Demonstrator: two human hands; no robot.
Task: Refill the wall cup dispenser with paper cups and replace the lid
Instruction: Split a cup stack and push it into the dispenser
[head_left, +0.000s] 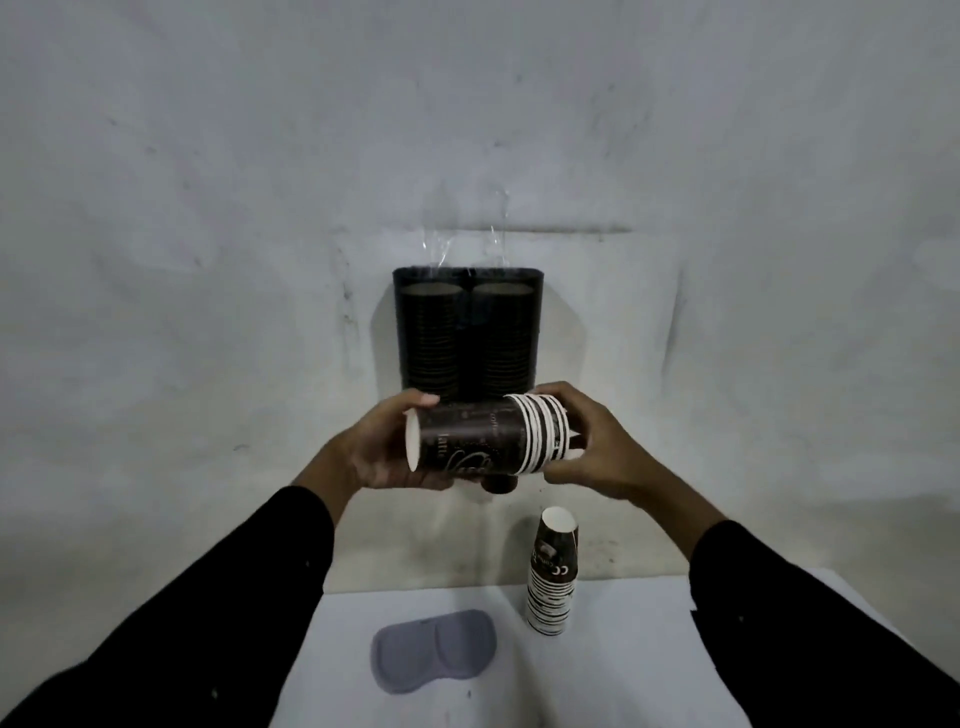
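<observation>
A dark two-tube cup dispenser (467, 332) hangs on the wall, open on top, with cups showing in both tubes. Just in front of its lower end I hold a short stack of brown printed paper cups (478, 439) lying sideways. My left hand (374, 452) grips the base end and my right hand (597, 452) grips the rim end. A second stack of cups (553, 571) stands upside down on the white table (623, 675) below. The grey lid (434, 649) lies flat on the table to the left of that stack.
The rough white wall (208, 260) fills the background. A clear plastic strip (465, 244) sticks up above the dispenser. My dark sleeves (208, 597) cross both lower corners of the view.
</observation>
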